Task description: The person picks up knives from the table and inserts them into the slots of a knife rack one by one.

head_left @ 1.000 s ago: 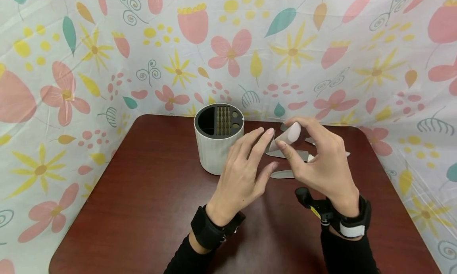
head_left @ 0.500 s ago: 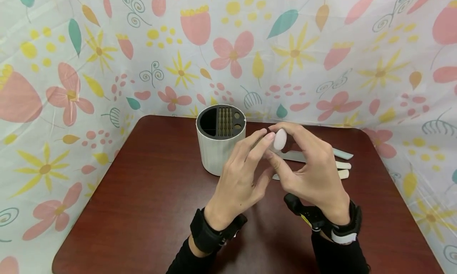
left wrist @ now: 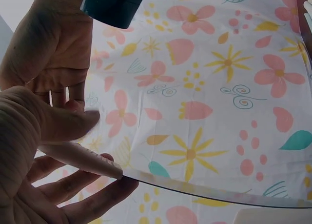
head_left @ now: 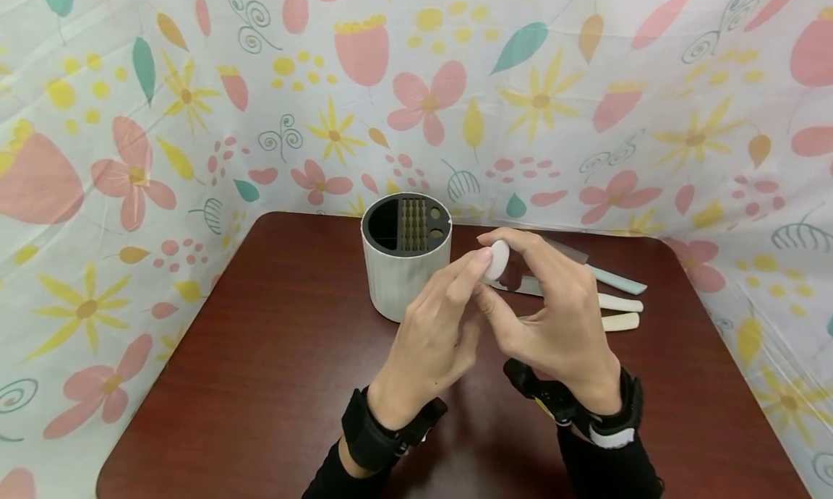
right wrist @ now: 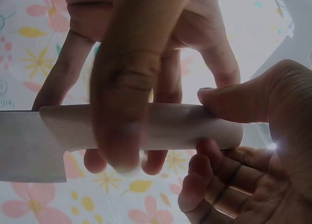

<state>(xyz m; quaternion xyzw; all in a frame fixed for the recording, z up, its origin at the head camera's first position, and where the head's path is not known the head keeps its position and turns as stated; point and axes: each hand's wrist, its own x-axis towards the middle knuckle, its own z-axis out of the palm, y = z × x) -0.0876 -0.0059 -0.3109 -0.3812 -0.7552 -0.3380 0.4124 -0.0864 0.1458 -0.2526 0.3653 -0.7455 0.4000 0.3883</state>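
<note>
A knife with a white handle is held above the table between both hands. In the right wrist view its broad blade extends left, with a square heel. My left hand grips the handle, thumb across it and fingers on the far side. My right hand pinches the butt end between thumb and fingertips. Seen in the left wrist view, the blade runs off to the right, nearly edge-on. From the head view most of the knife is hidden, and only the butt end shows.
A white round knife block with a black slotted top stands behind my left hand. Beyond my right hand lie knives with a pale blue handle, a white handle and a cream handle. A floral curtain surrounds the table.
My right hand has moved left toward the left hand, turning the knife handle more upright. The left fingers now hold the handle too. More of the lying knives' handles show.
</note>
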